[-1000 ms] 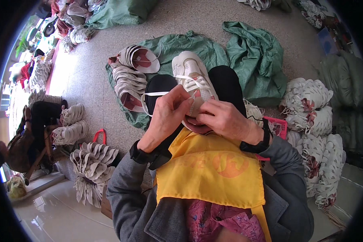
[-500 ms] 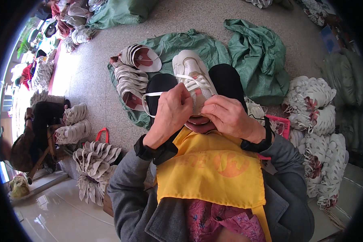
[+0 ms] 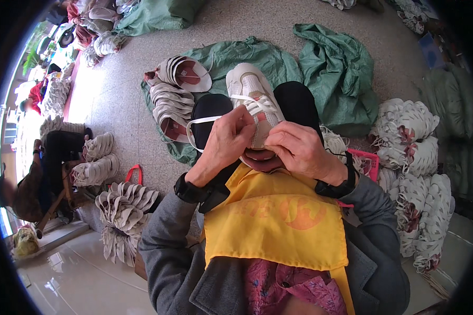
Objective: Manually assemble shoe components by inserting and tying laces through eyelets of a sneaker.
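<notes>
A white and beige sneaker (image 3: 249, 84) rests between my knees, its toe pointing away from me and its reddish lining showing at the opening. A white shoelace (image 3: 201, 120) crosses the upper and loops out to the left, running in behind my left hand. My left hand (image 3: 227, 134) is closed at the left side of the sneaker, seemingly on the lace; its fingertips partly hide the grip. On the other side of the opening, my right hand (image 3: 298, 149) pinches the sneaker's edge with thumb and fingers. Whether lace is also in that pinch is hidden.
Nested shoe uppers (image 3: 171, 102) lie on a green sack (image 3: 268, 58) ahead. Another crumpled green sack (image 3: 336, 79) is to its right. Bundles of pale uppers (image 3: 404, 131) line the right, beside a pink basket (image 3: 372, 164). More uppers (image 3: 123, 210) stand at left.
The right hand has shifted slightly, its fingers still pinched at the sneaker's opening. The left hand has barely moved. The sneaker and the lace loop look nearly the same.
</notes>
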The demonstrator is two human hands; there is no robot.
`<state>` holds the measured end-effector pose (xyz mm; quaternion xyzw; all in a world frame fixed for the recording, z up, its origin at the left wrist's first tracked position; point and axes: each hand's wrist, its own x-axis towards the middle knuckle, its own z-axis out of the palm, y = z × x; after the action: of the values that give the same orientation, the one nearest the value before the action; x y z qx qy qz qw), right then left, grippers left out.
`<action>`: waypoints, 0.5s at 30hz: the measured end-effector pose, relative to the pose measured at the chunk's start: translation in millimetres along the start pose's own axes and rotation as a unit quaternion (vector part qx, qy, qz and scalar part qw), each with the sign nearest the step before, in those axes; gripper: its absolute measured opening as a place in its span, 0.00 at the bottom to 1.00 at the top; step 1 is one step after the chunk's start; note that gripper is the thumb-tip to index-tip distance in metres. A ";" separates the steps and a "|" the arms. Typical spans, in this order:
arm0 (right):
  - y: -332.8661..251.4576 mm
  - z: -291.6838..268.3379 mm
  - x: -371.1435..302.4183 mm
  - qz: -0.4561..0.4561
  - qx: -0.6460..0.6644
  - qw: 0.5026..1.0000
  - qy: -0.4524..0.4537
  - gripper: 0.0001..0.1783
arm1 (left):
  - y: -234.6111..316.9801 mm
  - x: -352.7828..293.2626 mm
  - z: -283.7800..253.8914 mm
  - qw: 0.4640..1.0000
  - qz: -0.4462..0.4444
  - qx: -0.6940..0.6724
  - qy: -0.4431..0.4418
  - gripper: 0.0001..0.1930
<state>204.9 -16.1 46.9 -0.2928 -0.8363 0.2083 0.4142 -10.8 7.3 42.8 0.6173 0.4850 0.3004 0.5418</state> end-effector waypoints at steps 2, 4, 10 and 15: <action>-0.3 -0.1 -1.3 0.009 0.000 1.000 -0.008 0.07 | 0.1 -0.7 2.7 0.998 0.034 0.041 0.016 0.04; 0.0 -0.1 -2.2 0.012 -0.001 1.000 -0.011 0.07 | 0.8 -2.3 6.8 0.996 0.050 0.069 0.038 0.03; 1.1 -1.0 -3.8 0.017 -0.003 1.000 -0.008 0.07 | 9.9 -9.4 16.4 0.983 0.061 0.138 0.102 0.02; -0.9 -2.6 -3.3 0.025 0.004 1.000 -0.015 0.06 | 4.4 -7.4 18.2 0.962 0.127 0.199 0.140 0.03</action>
<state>208.3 -18.7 47.1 -0.3085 -0.8344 0.2259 0.3970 4.2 -6.1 43.9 0.7209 0.5234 0.3481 0.2919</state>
